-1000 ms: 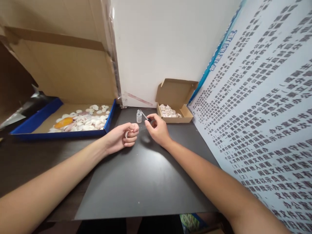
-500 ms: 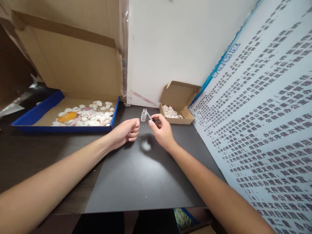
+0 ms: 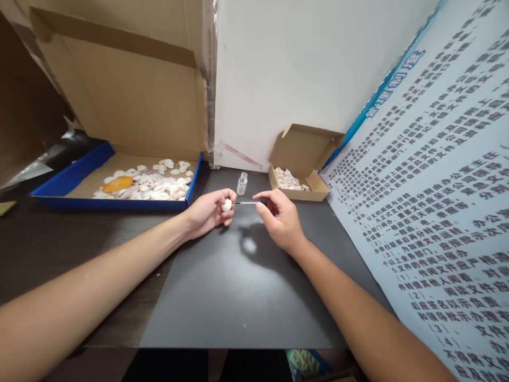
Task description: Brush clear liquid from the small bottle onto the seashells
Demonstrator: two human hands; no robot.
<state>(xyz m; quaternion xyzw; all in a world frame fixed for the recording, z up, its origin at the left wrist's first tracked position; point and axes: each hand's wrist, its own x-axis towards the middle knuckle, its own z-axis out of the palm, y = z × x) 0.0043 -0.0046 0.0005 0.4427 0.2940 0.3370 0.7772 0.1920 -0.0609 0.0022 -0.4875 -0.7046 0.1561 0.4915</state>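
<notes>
My left hand (image 3: 209, 212) rests on the dark mat (image 3: 238, 297), fingers curled round a small white shell (image 3: 226, 205). My right hand (image 3: 280, 220) pinches a thin brush (image 3: 246, 202) held level, its tip pointing left and almost touching the shell. A small clear glass vial (image 3: 242, 183) stands open just behind the two hands.
A blue-edged tray (image 3: 71, 183) at the left holds several white shells and one orange one, with a tall cardboard flap behind. A small open cardboard box (image 3: 314, 183) with shells sits at the back right. A printed poster (image 3: 437, 185) leans along the right side.
The right hand drew the brush away from the vial and swung it level towards the shell. The left hand turned so that the shell faces the brush.
</notes>
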